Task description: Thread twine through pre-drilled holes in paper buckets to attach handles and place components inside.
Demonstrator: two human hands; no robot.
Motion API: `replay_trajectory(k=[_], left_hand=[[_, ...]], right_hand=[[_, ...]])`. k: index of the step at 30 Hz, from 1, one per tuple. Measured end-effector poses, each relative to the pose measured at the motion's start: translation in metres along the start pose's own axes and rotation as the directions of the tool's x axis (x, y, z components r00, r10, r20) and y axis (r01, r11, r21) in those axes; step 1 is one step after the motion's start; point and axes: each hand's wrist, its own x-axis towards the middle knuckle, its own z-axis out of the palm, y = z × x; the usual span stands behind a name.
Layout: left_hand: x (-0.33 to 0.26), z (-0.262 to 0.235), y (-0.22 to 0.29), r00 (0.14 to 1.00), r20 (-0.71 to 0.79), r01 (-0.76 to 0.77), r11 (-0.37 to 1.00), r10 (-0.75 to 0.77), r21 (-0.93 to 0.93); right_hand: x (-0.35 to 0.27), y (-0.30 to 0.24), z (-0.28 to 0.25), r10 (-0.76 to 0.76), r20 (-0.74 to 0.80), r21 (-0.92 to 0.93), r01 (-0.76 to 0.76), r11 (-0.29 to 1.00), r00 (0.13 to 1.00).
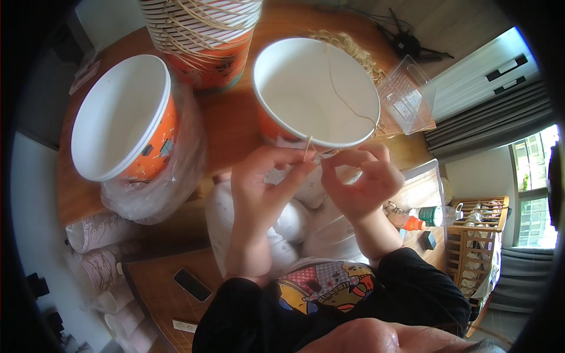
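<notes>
Left hand [265,179] and right hand [359,179] were both pinched shut on a thin tan string [338,94] at the near rim of a white-lined orange paper cup [315,88] on the wooden table [229,117]. The string ran up across the cup's mouth. A second stack of cups [120,117] sat well apart to the left, in a clear plastic bag [156,194].

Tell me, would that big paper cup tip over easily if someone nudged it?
Probably. The paper cup looks empty and thin-walled, so likely light. It already leans, held near its rim by the left hand and right hand, so it would likely topple if released.
</notes>
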Motion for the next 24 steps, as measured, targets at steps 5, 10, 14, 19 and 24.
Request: replay_trajectory(k=[5, 10, 14, 19, 24], left_hand=[[-0.002, 0.001, 0.002, 1.0, -0.025, -0.001, 0.999, 0.003, 0.051], [-0.003, 0.006, 0.003, 0.999, -0.016, 0.036, 0.991, -0.039, -0.127], [-0.003, 0.005, -0.001, 0.992, 0.056, 0.126, 0.943, -0.114, -0.309], [-0.003, 0.005, -0.007, 0.986, 0.085, 0.164, 0.918, -0.143, -0.362], [-0.002, 0.006, -0.006, 0.986, 0.084, 0.165, 0.929, -0.145, -0.332]], right_hand=[[-0.001, -0.006, -0.007, 0.075, 0.032, 0.327, -0.082, 0.941, 0.997], [0.001, -0.011, -0.004, 0.054, 0.101, 0.346, -0.086, 0.934, 0.993], [0.002, -0.012, -0.006, 0.071, 0.093, 0.372, -0.101, 0.923, 0.993], [0.006, -0.015, -0.013, 0.109, 0.145, 0.286, -0.147, 0.947, 0.983], [0.017, -0.014, -0.024, 0.124, 0.116, 0.229, -0.148, 0.962, 0.986]])
